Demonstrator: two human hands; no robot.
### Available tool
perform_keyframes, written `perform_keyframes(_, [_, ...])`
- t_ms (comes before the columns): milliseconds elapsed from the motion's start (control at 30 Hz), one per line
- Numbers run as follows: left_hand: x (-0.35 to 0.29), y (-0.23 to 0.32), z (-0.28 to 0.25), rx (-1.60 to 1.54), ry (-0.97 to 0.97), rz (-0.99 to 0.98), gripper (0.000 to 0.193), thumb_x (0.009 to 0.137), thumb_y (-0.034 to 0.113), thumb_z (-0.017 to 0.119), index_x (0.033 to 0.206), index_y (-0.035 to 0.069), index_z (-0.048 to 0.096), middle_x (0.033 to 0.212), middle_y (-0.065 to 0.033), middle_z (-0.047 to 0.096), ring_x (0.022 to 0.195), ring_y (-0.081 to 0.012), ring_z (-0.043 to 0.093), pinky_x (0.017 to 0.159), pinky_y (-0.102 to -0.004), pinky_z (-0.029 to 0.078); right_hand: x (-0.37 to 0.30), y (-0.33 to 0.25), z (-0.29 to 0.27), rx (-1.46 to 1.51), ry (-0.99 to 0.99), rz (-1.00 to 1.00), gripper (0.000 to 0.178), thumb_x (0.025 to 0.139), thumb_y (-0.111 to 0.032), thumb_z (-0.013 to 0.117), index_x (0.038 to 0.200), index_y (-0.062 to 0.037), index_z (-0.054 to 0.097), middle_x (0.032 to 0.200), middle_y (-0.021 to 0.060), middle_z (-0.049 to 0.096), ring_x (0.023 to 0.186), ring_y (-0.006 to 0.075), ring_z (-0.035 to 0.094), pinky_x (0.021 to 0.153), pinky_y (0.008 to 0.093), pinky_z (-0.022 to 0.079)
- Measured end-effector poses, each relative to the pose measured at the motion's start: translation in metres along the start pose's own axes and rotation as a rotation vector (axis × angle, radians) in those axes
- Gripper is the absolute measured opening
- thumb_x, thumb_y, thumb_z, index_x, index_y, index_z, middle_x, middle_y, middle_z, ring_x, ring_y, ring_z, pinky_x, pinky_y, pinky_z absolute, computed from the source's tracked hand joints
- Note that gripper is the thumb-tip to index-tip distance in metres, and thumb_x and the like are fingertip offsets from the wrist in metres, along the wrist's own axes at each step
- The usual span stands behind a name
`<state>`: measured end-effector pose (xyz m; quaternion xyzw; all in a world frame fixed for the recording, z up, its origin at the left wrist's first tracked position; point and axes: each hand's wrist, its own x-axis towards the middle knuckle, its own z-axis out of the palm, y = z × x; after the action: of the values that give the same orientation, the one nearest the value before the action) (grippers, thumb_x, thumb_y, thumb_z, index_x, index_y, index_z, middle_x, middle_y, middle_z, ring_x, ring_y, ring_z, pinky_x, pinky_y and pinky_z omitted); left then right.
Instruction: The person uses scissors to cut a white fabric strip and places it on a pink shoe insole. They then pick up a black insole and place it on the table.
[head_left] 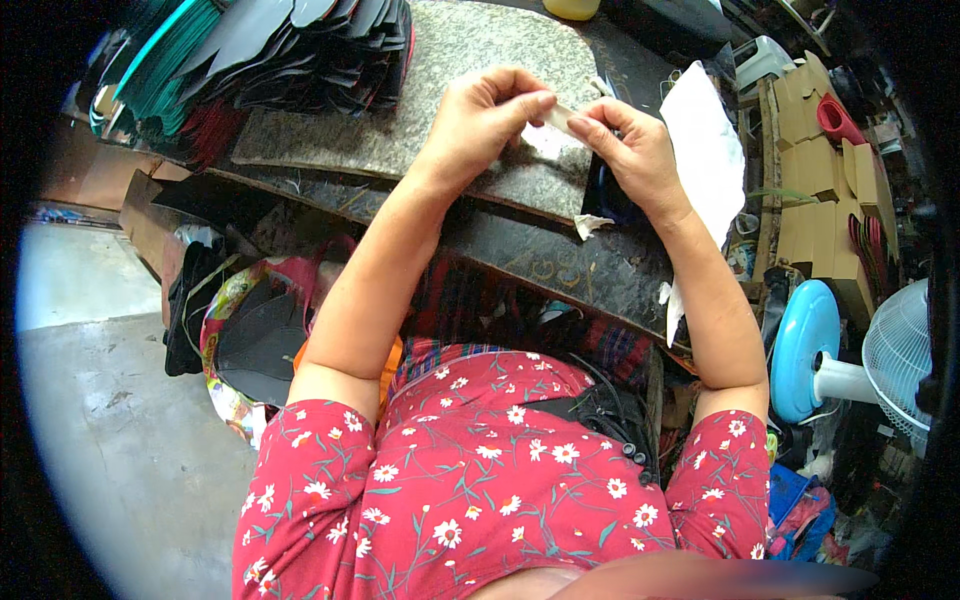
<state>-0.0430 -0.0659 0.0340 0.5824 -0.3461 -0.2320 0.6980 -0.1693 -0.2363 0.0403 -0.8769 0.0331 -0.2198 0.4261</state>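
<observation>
Over the speckled grey slab (330,145) on the workbench, my two hands meet and pinch a small whitish strip (560,117) between them. My left hand (490,115) has its thumb and forefinger closed on one end. The other end is between the thumb and fingers of my right hand (632,145). What the strip is made of cannot be made out. Left of my hands lies a stack of dark cut sheets (310,55), shaped like soles, beside a bundle of teal-edged pieces (165,70). A torn white scrap (592,226) rests at the slab's near corner.
A white sheet (703,150) lies just right of my right hand. Cardboard boxes (815,190) and a blue-and-white fan (806,350) stand further right. A bag with dark pieces (255,340) sits below the bench edge at left. A yellowish container (572,8) is at the back.
</observation>
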Motion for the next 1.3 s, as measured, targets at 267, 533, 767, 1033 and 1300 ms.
perform_keyframes(267, [-0.001, -0.001, 0.0, -0.214, 0.216, 0.126, 0.02, 0.094, 0.011, 0.069, 0.112, 0.002, 0.065, 0.078, 0.0009, 0.06, 0.062, -0.0047, 0.05, 0.057, -0.0192, 0.04, 0.003, 0.002, -0.003, 0.098, 0.106, 0.033, 0.022, 0.095, -0.025, 0.07, 0.093, -0.0024, 0.071, 0.069, -0.003, 0.062, 0.063, 0.003, 0.05, 0.057, 0.0223, 0.041])
perform_keyframes(533, [-0.001, 0.001, -0.003, -0.164, 0.14, 0.103, 0.028, 0.092, 0.009, 0.07, 0.117, 0.004, 0.06, 0.074, 0.0024, 0.061, 0.061, -0.002, 0.05, 0.054, -0.0174, 0.036, 0.008, 0.0, -0.008, 0.376, 0.238, 0.103, 0.026, 0.099, -0.026, 0.066, 0.083, -0.0061, 0.066, 0.068, -0.0044, 0.057, 0.064, 0.0027, 0.049, 0.058, 0.0189, 0.038])
perform_keyframes(767, [-0.006, 0.006, 0.002, 0.001, 0.032, 0.097, 0.023, 0.09, 0.009, 0.07, 0.112, 0.004, 0.064, 0.072, 0.0042, 0.058, 0.066, -0.0026, 0.051, 0.059, -0.0188, 0.039, 0.009, 0.004, -0.017, 0.448, 0.292, 0.147, 0.022, 0.1, -0.025, 0.064, 0.084, -0.0094, 0.064, 0.069, -0.0052, 0.052, 0.065, 0.0047, 0.049, 0.066, 0.0218, 0.044])
perform_keyframes(1033, [-0.002, 0.003, 0.001, 0.001, -0.003, 0.04, 0.024, 0.091, 0.009, 0.063, 0.115, 0.005, 0.065, 0.07, 0.0052, 0.056, 0.061, -0.0026, 0.048, 0.054, -0.0192, 0.037, 0.02, 0.011, -0.039, 0.313, 0.578, -0.076, 0.023, 0.101, -0.025, 0.063, 0.087, -0.0058, 0.064, 0.068, -0.0022, 0.059, 0.066, 0.0049, 0.054, 0.066, 0.0217, 0.044])
perform_keyframes(1300, [0.002, -0.003, 0.006, 0.152, 0.0, 0.171, 0.03, 0.088, 0.004, 0.064, 0.118, 0.003, 0.063, 0.076, 0.0018, 0.059, 0.071, -0.0055, 0.054, 0.066, -0.0216, 0.045, 0.027, 0.009, -0.091, -0.2, 0.481, -0.256, 0.02, 0.092, -0.025, 0.074, 0.093, -0.0056, 0.069, 0.078, 0.0004, 0.068, 0.073, 0.008, 0.063, 0.07, 0.0242, 0.052])
